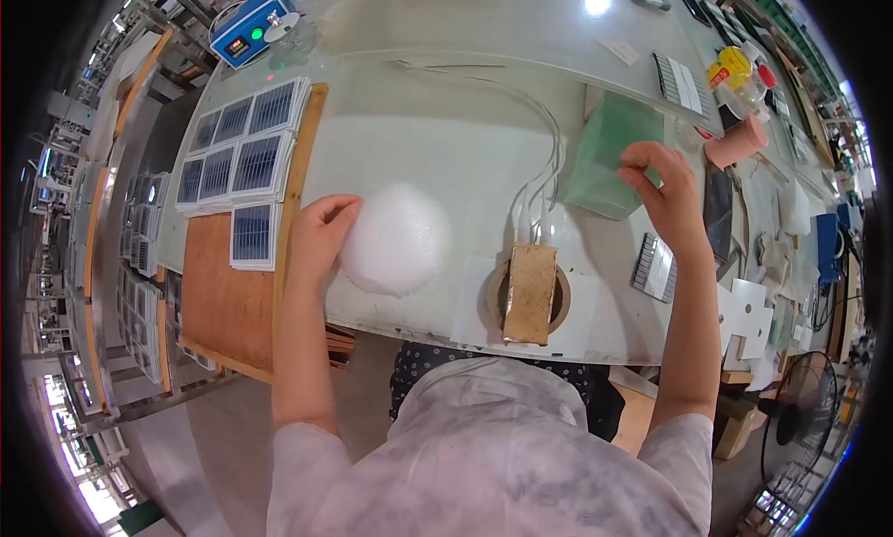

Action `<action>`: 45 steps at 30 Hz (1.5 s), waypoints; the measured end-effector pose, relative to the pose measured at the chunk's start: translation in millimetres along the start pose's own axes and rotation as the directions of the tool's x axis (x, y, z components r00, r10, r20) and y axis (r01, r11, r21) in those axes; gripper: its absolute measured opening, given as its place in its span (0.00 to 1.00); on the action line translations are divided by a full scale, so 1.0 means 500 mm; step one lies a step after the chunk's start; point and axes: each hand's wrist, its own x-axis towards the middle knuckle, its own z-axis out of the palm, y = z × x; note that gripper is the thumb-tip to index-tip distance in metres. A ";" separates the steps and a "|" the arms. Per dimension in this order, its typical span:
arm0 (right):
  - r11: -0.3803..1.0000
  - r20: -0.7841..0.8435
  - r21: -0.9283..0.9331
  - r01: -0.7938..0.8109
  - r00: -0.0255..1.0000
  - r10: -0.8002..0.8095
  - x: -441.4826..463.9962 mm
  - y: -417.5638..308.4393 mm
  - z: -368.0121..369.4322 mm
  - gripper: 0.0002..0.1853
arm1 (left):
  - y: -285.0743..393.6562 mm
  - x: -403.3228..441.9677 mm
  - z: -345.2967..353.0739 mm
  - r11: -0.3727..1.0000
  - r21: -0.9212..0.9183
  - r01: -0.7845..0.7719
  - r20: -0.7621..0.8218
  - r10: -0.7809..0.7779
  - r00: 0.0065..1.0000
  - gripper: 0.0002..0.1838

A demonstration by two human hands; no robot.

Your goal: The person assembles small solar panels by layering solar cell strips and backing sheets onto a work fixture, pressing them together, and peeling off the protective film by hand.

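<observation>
My left hand (328,228) has its thumb and fingertips pressed together at the upper left edge of a glossy white rounded pile (395,244). Whether those fingertips hold part of the pile is too small to tell. Over the right side of a pale green translucent block (609,155), which looks like stacked sheets, my right hand (662,188) is raised with fingers curled in a pinch. Anything between its fingertips cannot be made out. Between the hands, a brownish metal block with wires (530,295) rests across a round tape-like ring (493,300).
Small solar panels (254,165) lie in rows on a wood-edged board (228,304) at left. A blue control box (251,25) stands at the back left. At right are a pink cylinder (737,142), a striped panel (655,267) and a fan (798,414).
</observation>
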 end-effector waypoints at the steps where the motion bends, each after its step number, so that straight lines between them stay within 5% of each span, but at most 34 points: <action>1: 1.000 0.000 0.002 0.002 1.000 -0.002 -0.002 0.002 0.000 0.08 | 0.000 0.002 -0.001 1.000 0.000 0.000 -0.002 0.000 1.000 0.12; 4: 0.999 -0.046 -0.011 -0.032 0.998 0.032 -0.016 0.018 0.005 0.07 | -0.010 0.010 0.002 0.999 -0.030 -0.035 -0.001 0.035 0.999 0.09; 6: 0.905 -0.071 0.383 -0.184 0.971 0.227 -0.031 0.038 0.014 0.06 | -0.024 0.016 0.003 0.984 -0.153 -0.087 -0.088 0.074 0.993 0.08; 13: 0.719 -0.142 0.670 -0.182 0.920 0.366 -0.042 0.059 0.019 0.08 | -0.023 0.025 -0.013 0.901 -0.433 -0.036 -0.221 -0.067 0.973 0.07; 16: 0.709 -0.219 0.696 -0.111 0.908 0.358 -0.046 0.040 0.022 0.08 | -0.021 0.023 -0.015 0.881 -0.447 -0.158 -0.351 -0.010 0.936 0.07; 18: 0.712 -0.349 0.702 -0.019 0.863 0.367 -0.056 0.005 0.008 0.09 | -0.011 0.012 -0.009 0.804 -0.339 -0.489 -0.599 0.216 0.771 0.08; 22: 0.584 0.166 0.777 -0.235 0.971 0.169 -0.110 -0.098 0.000 0.15 | 0.071 -0.077 0.021 0.818 -0.197 -0.540 -0.612 0.327 0.720 0.08; 23: 0.748 0.262 0.641 -0.172 0.965 -0.003 -0.116 -0.113 0.011 0.16 | 0.093 -0.100 0.041 0.760 -0.358 -0.542 -0.507 0.329 0.797 0.08; 25: 0.690 0.442 0.641 -0.337 0.896 0.027 -0.132 -0.143 0.037 0.17 | 0.126 -0.136 0.069 0.694 -0.512 -0.506 -0.392 0.336 0.857 0.08; 27: 0.768 0.412 0.569 -0.295 0.910 0.044 -0.140 -0.149 0.062 0.17 | 0.143 -0.162 0.089 0.646 -0.738 -0.193 -0.018 0.267 0.964 0.09; 29: 0.893 0.403 0.387 -0.229 0.913 0.059 -0.137 -0.151 0.062 0.18 | 0.140 -0.173 0.107 0.636 -0.768 -0.077 0.086 0.221 0.972 0.09; 35: 0.989 0.234 0.145 0.007 0.971 -0.042 -0.144 -0.142 0.077 0.19 | 0.128 -0.216 0.143 0.517 -0.810 0.277 0.382 0.106 0.918 0.08; 39: 0.966 0.121 0.253 -0.054 0.992 0.023 -0.160 -0.143 0.081 0.18 | 0.108 -0.254 0.162 0.564 -0.758 0.328 0.478 0.137 0.867 0.07; 41: 0.638 0.168 0.743 -0.202 0.979 0.114 -0.159 -0.172 0.056 0.18 | 0.093 -0.275 0.173 0.548 -0.764 0.341 0.499 0.166 0.851 0.06; 42: 0.635 0.170 0.744 -0.206 0.978 0.118 -0.166 -0.186 0.044 0.18 | 0.086 -0.285 0.175 0.549 -0.761 0.345 0.502 0.161 0.850 0.06; 44: 0.606 0.557 0.641 -0.472 0.829 0.057 -0.181 -0.208 0.028 0.14 | 0.072 -0.300 0.178 0.723 -0.669 0.172 0.518 0.287 0.806 0.05; 45: 0.601 0.561 0.641 -0.478 0.826 0.060 -0.186 -0.206 0.034 0.14 | 0.060 -0.305 0.180 0.724 -0.666 0.179 0.521 0.280 0.806 0.05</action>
